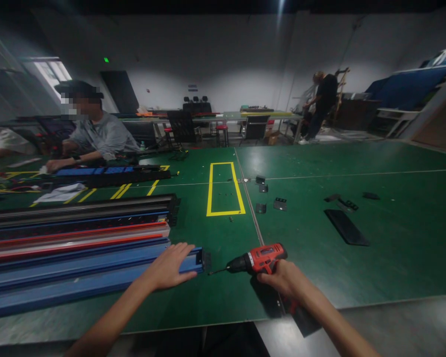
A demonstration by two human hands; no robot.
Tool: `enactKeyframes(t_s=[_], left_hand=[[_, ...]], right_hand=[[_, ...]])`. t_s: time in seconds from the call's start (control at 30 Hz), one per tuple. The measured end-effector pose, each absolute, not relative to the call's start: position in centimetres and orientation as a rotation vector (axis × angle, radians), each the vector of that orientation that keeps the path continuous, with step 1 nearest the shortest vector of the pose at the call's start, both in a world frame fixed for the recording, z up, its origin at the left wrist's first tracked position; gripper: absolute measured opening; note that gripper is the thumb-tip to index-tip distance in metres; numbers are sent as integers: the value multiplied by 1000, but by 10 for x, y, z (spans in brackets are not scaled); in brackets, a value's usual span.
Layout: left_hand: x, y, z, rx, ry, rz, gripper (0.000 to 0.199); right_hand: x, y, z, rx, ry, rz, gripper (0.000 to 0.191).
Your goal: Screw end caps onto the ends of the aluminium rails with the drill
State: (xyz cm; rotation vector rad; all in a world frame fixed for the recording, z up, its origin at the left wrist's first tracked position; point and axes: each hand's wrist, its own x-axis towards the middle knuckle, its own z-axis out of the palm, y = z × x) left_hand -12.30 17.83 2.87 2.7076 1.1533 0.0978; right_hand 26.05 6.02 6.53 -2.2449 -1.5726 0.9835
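My left hand (pixel 169 266) lies flat, fingers spread, on the right end of a long blue metal rail (pixel 78 277) near the table's front edge. A black end plate (pixel 207 260) caps that rail end. My right hand (pixel 282 277) grips a red cordless drill (pixel 258 260) by its handle. The drill's bit points left, its tip almost touching the black end plate.
More rails, red, blue and black (pixel 74 223), lie stacked behind the blue one on the green table (pixel 394 258). Small black brackets (pixel 280 204) and a black flat plate (pixel 346 227) lie at right. A yellow tape rectangle (pixel 224 188) marks the middle. A seated person (pixel 96 134) works at left; another stands far back (pixel 323 104).
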Motion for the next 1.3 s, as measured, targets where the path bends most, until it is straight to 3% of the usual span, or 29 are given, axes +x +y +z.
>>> enactKeyframes(t_s=[0.33, 0.5, 0.77, 1.03, 1.3], left_hand=[[-123, 177, 42, 2574, 1137, 42, 85], [-108, 191, 55, 2476, 1090, 251, 52], [-19, 253, 64, 2807, 1074, 324, 20], [60, 285, 48, 2876, 997, 351, 14], [68, 276, 47, 2868, 997, 362, 25]], right_hand=[[297, 48, 63, -2308, -1562, 970, 28], [313, 42, 43, -2198, -1488, 1105, 24], [309, 40, 42, -2126, -1463, 1122, 17], [306, 38, 52, -2178, -1497, 994, 16], [300, 36, 56, -2212, -1453, 984, 17]])
